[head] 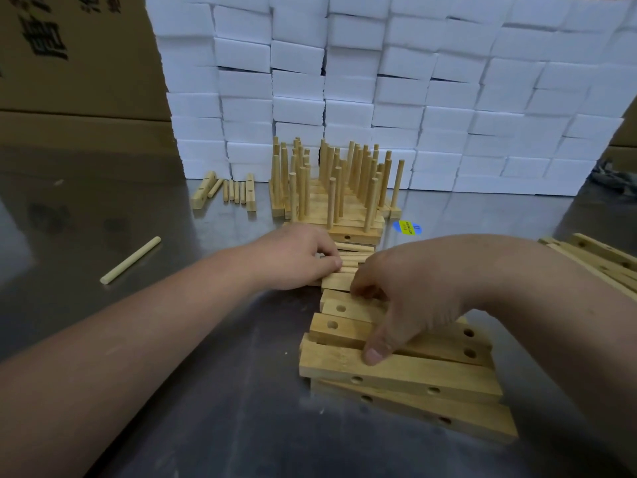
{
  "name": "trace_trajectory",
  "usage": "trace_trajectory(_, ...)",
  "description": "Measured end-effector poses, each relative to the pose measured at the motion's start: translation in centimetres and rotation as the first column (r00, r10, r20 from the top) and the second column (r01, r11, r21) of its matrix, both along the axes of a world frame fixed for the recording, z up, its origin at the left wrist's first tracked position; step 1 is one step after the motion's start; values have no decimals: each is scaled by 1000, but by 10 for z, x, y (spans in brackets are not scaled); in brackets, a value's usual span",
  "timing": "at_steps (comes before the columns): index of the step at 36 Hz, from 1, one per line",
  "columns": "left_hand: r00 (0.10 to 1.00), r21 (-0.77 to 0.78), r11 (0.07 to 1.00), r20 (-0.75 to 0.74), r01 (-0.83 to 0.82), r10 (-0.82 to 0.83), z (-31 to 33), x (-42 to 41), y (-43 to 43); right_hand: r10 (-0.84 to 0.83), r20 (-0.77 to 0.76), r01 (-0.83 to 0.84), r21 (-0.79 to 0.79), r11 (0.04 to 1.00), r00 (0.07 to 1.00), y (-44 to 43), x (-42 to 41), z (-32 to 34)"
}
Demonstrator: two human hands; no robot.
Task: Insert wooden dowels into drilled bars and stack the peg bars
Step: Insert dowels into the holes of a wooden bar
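Observation:
Several drilled wooden bars lie in a loose pile on the metal table in front of me. My right hand rests on this pile, fingers curled over an upper bar and thumb pressed on a lower one. Just beyond lies a small heap of loose dowels. My left hand is closed on some of these dowels at their left ends. Behind stands a stack of peg bars with many dowels upright.
A single dowel lies loose at the left. Two bars and short dowels lie at the back left. More bars lie at the right edge. A wall of white boxes and cardboard cartons close off the back.

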State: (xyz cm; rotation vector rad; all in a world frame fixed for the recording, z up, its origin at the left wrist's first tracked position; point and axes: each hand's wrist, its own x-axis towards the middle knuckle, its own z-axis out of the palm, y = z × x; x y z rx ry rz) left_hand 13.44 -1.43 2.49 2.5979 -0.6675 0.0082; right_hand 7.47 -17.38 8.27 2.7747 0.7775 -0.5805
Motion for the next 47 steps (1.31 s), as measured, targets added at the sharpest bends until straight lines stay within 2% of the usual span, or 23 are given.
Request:
trace_trajectory(9,998,74,997,-48,-39,43,3,1,-1,42,-2,-41,140,989,999,2,3,-4)
trace_trajectory(18,994,146,987,-75,-74,85,5,2,-5,64,113,-76,103,992,991,2,1,-4)
trace_trajectory(24,991,129,989,-108,-65,79,7,-2,-6,-67,241,7,241,970,968,-9,9,2)
trace_trajectory(30,994,135,989,-86,-59,71,11,-4,-7,-181,338,85,280,956,924,-14,19,-2)
trace_trajectory(40,994,167,986,-108,-18,36,12,-5,-7,-279,399,88,433,897,874,-19,26,0)
trace_trajectory(47,992,184,982,-119,-30,52,13,-5,-9,-271,361,92,441,893,892,-15,24,-3)
